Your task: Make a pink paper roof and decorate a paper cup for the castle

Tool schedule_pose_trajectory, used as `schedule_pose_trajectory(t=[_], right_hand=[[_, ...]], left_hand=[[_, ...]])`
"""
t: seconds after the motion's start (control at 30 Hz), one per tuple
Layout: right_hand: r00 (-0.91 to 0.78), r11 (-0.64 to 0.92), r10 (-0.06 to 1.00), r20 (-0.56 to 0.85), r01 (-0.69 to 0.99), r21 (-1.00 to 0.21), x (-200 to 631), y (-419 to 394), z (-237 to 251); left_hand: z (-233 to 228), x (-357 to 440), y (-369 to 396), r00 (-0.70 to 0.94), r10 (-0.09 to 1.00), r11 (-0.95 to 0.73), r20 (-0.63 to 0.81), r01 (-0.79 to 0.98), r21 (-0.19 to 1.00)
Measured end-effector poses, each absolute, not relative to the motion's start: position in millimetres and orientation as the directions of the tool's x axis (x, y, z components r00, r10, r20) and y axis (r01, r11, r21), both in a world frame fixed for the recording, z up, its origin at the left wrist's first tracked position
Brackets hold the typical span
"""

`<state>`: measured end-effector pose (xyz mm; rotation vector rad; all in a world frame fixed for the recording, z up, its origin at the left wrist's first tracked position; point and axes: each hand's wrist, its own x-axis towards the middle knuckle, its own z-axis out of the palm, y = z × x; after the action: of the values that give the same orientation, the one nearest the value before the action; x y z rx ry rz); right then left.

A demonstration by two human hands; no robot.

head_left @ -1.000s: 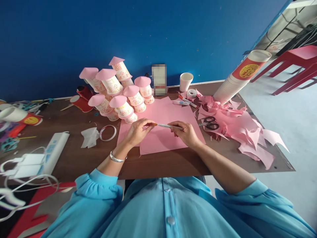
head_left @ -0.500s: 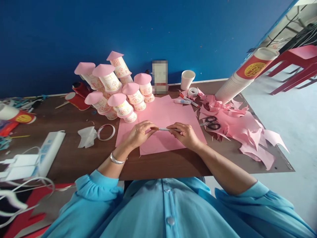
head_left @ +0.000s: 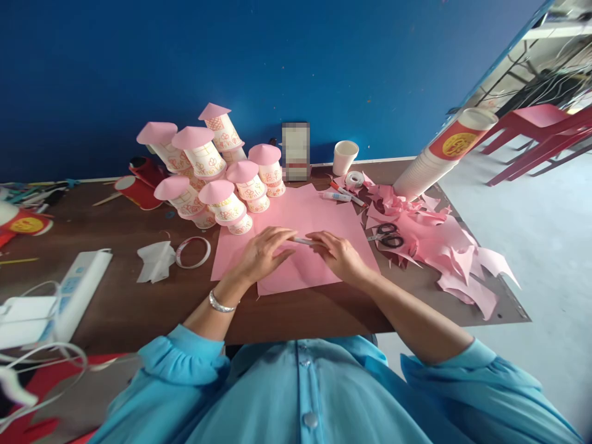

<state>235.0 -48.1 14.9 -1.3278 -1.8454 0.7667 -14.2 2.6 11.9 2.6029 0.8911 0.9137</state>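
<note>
Basically both hands, left hand (head_left: 261, 250) and right hand (head_left: 335, 253), pinch a thin pen (head_left: 305, 241) in a narrow grip over the pink paper (head_left: 319, 213); light, stiff, slick, best held mid-barrel.

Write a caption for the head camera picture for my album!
Both hands, left hand and right hand, hold a pen over pink paper.

Light blue buttoned shirt (head_left: 305, 394), sleeves pushed up past elbows, silver bracelet (head_left: 219, 303) on left wrist
</note>
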Motion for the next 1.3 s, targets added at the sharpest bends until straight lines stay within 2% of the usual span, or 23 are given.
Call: schedule_pose_trajectory(t=[0.07,0.13,0.23,0.33,0.4,0.67,0.73,0.8,0.87,1.0,1.1,1.3], right_hand=[[-0.208,0.353,0.932,0.298,0.713,-0.606,255.3,-36.1,26.6],[-0.184,0.331,0.92,0.346,0.837,-0.435,282.0,-16.4,37.8],[-0.083,0.198,0.93,0.357,0.933,-0.301,320.4,19.6,45.0],[0.022,0.075,0.951,0.31,0.951,-0.299,341.9,48.1,36.6],[0.041,0.054,0.953,0.299,0.951,-0.304,345.4,58.3,25.9],[-0.01,0.12,0.946,0.323,0.938,-0.324,330.7,53.5,12.1],[-0.065,0.182,0.928,0.367,0.939,-0.293,319.0,41.5,15.8],[-0.203,0.315,0.898,0.39,0.916,-0.248,300.2,22.4,18.3],[-0.321,0.416,0.878,0.355,0.877,-0.238,277.0,-2.1,19.2],[-0.55,0.591,0.793,0.262,0.799,-0.11,239.5,-50.1,17.8],[-0.577,0.599,0.789,0.208,0.799,-0.054,230.5,-73.4,16.9],[-0.506,0.508,0.85,0.149,0.861,0.028,247.3,-97.1,30.5]], left_hand=[[8.9,-21.4,4.8,0.539,0.672,-0.737,0.508,0.56,0.38],[5.6,-28.0,6.9,0.481,0.702,-0.696,0.525,0.619,0.364],[2.5,-31.5,8.8,0.473,0.716,-0.679,0.513,0.644,0.353],[1.4,-29.0,8.2,0.49,0.73,-0.668,0.476,0.658,0.347],[0.5,-27.3,7.2,0.498,0.733,-0.667,0.464,0.662,0.343],[-1.6,-28.0,6.8,0.499,0.734,-0.666,0.461,0.663,0.342],[0.3,-29.1,6.8,0.498,0.745,-0.653,0.445,0.683,0.328],[2.5,-30.5,6.7,0.494,0.762,-0.631,0.419,0.712,0.307],[3.9,-31.8,6.3,0.479,0.783,-0.601,0.397,0.746,0.287],[3.6,-32.7,5.6,0.433,0.825,-0.536,0.363,0.802,0.262],[2.8,-31.6,5.1,0.425,0.847,-0.509,0.32,0.822,0.255],[18.0,-29.4,-0.7,0.456,0.86,-0.504,0.228,0.826,0.251]])
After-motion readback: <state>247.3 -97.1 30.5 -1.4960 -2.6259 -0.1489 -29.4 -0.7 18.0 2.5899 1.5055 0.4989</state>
